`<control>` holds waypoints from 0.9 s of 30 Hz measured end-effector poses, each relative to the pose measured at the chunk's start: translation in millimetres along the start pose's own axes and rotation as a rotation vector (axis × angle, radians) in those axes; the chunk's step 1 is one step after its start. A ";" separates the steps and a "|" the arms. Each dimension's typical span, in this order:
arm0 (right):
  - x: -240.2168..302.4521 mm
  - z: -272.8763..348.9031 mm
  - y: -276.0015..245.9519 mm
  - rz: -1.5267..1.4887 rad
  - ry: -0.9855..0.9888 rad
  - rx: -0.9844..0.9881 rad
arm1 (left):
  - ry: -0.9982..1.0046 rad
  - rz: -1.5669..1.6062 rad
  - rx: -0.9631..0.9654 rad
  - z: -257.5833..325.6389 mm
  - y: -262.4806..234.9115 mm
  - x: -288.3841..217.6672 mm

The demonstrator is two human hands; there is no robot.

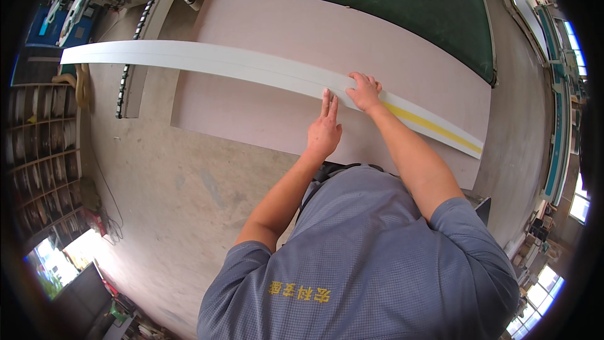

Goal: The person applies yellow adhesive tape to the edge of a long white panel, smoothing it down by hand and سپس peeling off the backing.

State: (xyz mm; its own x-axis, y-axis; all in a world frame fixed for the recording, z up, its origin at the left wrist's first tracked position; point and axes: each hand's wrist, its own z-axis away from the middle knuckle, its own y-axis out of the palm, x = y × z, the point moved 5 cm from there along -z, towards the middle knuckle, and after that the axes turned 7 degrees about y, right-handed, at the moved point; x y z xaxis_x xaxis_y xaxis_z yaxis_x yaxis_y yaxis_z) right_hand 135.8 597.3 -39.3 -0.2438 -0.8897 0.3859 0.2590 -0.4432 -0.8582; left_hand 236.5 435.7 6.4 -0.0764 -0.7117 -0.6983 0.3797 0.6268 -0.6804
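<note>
A long, narrow white board [245, 65] lies across a wide pale pink panel [251, 110], with its left end reaching past the panel's edge. A yellow stripe [434, 128] runs along the board from beside my right wrist to its right end. My left hand [324, 131] has two fingers stretched out to the board's near edge, the others curled, and holds nothing. Just right of it, my right hand [365, 92] rests on the board with bent fingers reaching over its far edge. What lies beneath the right palm is hidden.
Beyond the panel is a dark green conveyor-like surface [377, 0]. A beam with a black chain [135, 44] stands at the left under the board's overhang. Farther left are a compartmented rack [44, 157] and blue machinery [78, 28]. Concrete floor [189, 195] lies near-left.
</note>
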 end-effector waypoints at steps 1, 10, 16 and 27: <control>-0.5 1.4 0.7 0.006 -0.020 -0.025 | 0.007 0.001 -0.006 -0.1 0.4 0.5; 8.3 42.3 -49.6 0.018 -0.486 -0.200 | 0.024 0.009 -0.045 1.3 2.7 2.0; 27.4 45.8 -54.7 0.171 -0.555 -0.280 | 0.052 -0.013 -0.047 0.6 0.5 -1.4; 50.6 29.4 -49.2 0.531 -0.907 -0.187 | 0.024 -0.032 -0.072 0.7 2.6 -3.2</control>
State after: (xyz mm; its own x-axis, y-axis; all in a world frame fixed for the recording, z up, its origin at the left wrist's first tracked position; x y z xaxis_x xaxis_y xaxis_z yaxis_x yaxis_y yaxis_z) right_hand 138.1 570.8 32.5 0.6647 -0.7471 -0.0113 -0.0386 -0.0193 -0.9991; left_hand 238.4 439.4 7.0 -0.1095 -0.7249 -0.6801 0.3090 0.6255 -0.7164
